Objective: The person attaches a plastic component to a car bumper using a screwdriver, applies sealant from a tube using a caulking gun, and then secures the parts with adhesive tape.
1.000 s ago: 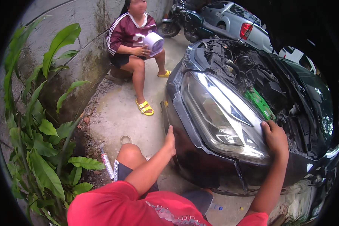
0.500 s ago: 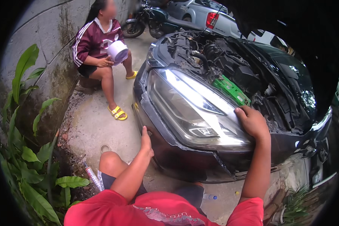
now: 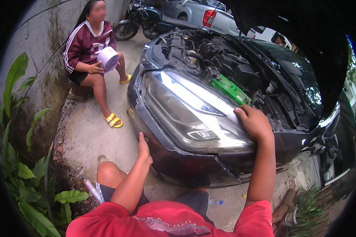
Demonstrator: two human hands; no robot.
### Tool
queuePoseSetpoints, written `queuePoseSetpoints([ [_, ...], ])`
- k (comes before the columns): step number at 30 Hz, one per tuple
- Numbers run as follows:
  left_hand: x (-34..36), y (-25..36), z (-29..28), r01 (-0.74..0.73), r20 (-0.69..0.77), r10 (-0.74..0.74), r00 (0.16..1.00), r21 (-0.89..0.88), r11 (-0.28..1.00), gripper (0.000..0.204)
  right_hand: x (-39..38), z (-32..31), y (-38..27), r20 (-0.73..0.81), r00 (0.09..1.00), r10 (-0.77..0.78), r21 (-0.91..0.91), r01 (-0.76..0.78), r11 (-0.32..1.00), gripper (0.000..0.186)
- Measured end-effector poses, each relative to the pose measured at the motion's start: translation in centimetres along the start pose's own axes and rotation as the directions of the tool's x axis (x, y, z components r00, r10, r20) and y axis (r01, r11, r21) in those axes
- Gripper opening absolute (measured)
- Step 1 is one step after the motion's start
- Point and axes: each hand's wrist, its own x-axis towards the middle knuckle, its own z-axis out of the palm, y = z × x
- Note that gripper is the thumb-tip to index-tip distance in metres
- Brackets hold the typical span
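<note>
A large car headlight (image 3: 182,114) with a lit white strip sits in the front corner of a dark car (image 3: 186,168). My right hand (image 3: 254,121) grips the headlight's upper inner edge. Its thumb lies on the lens side, while the other fingers bend over the edge and are partly hidden. Lower on the left, my left hand (image 3: 144,150) is held edge-on against the bumper below the headlight, its visible fingers straight and apart from any grip. A gap shows along the seam between headlight and bumper. Behind the headlight, a green-topped battery (image 3: 230,90) sits in the exposed engine bay.
The raised hood (image 3: 288,27) hangs over the car. A person (image 3: 91,51) sits by the wall holding a small white fan (image 3: 108,60). A motorcycle (image 3: 154,21) stands behind. Near my knees lie a sealant tube (image 3: 91,189) and a bottle (image 3: 216,202). Leafy plants (image 3: 31,193) border the left.
The view has shifted slightly, so the car and the seated person appear farther left. Both my hands keep their places on the headlight and bumper. The seated person's head has turned somewhat.
</note>
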Motion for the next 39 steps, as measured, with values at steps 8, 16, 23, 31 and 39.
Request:
queuePoseSetpoints([
  [8,-3.2,0.6,2.1,-0.032,-0.099,0.038,0.994,0.070,0.997,0.107,-0.4,0.0,0.0,-0.020,1.000,-0.004,0.002,0.004,1.000,0.056],
  [16,-2.7,0.8,1.4,-0.003,-0.091,0.010,0.996,0.077,0.997,0.106,-0.1,0.2,-0.2,-0.041,0.999,-0.018,0.015,0.018,1.000,0.049],
  [23,-4.1,1.4,2.0,0.047,-0.057,-0.046,0.997,0.010,0.999,0.104,-0.1,0.5,0.2,-0.069,0.996,-0.053,0.015,0.054,0.998,0.050],
  [31,-4.0,1.3,1.9,0.032,-0.040,-0.029,0.999,0.065,0.997,0.105,-0.3,0.2,-0.1,-0.071,0.995,-0.076,-0.014,0.075,0.997,0.047],
  [39,-3.3,1.1,1.9,-0.020,-0.030,0.023,0.999,0.105,0.994,0.105,-0.4,0.1,-0.3,-0.080,0.994,-0.069,-0.009,0.068,0.998,0.047],
])
